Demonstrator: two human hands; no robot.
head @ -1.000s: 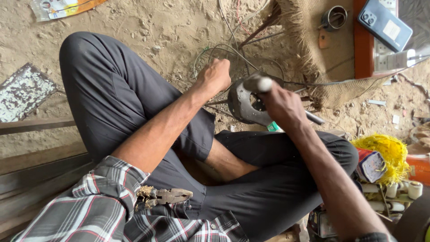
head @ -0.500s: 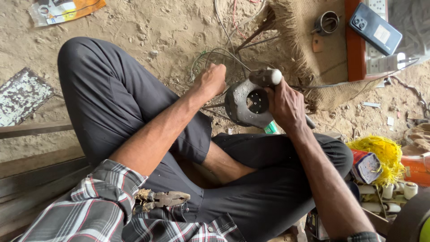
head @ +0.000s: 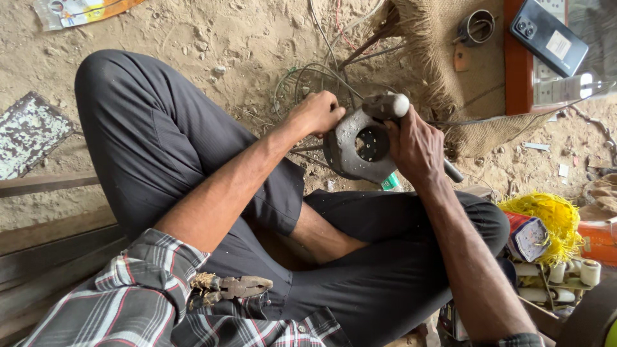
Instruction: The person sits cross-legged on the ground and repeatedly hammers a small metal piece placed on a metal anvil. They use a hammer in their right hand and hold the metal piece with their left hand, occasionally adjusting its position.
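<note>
At the far left I see a flat speckled tile (head: 29, 132) on the sandy floor (head: 193, 38), with a bright printed wrapper (head: 80, 11) cut off by the top edge. Wooden planks (head: 38, 244) close off the lower left, so the only loose room I have there is the bare sand above my raised knee.

A pair of pliers (head: 234, 287) rests on my checked shirt (head: 128, 308). My left hand (head: 316, 112) has its fingers curled closed on the left rim of the grey metal casting (head: 357, 151), held just above my crossed legs. My right hand (head: 416, 144) grips the casting's right side, fingers wrapped around a stubby shaft (head: 385, 105) at its top.

Loose wires (head: 321, 71) and a burlap mat (head: 443, 71) crowd the floor behind. Further right, a dark phone (head: 547, 35) lies on a red-edged board (head: 518, 64). At the right edge sit a yellow tangle of fibre (head: 546, 218) and a small red-and-white box (head: 528, 238), leaving little room.
</note>
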